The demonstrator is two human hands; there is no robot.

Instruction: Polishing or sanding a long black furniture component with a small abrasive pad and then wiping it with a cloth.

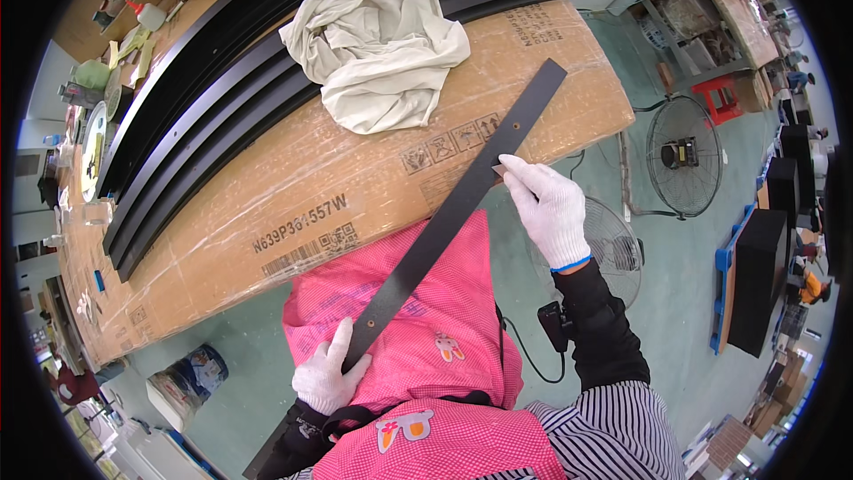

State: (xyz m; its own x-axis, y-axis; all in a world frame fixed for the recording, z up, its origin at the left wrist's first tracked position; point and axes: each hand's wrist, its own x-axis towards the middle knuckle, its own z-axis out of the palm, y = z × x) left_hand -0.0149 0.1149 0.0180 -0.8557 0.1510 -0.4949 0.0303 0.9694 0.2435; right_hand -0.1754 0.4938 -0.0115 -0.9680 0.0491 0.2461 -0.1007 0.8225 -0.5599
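Note:
A long flat black strip (453, 209) with small screw holes lies slantwise across the front edge of the cardboard-covered bench (373, 187) and over my pink apron. My left hand (326, 368), in a white knit glove, is closed round its near part, thumb and fingers along the edges. Farther up the strip, my gloved right hand (549, 213) pinches a small, thin grey-brown piece (498, 170) against the edge; its kind is too small to tell. A crumpled cream cloth (378, 53) lies beyond the strip.
Several black slats (213, 133) are stacked at the back left, partly under the cloth. To the right stand a floor fan (682, 153) and a red stool (716, 100). Dark blocks (757, 280) rest on a blue pallet. A bucket (203, 369) is below at left.

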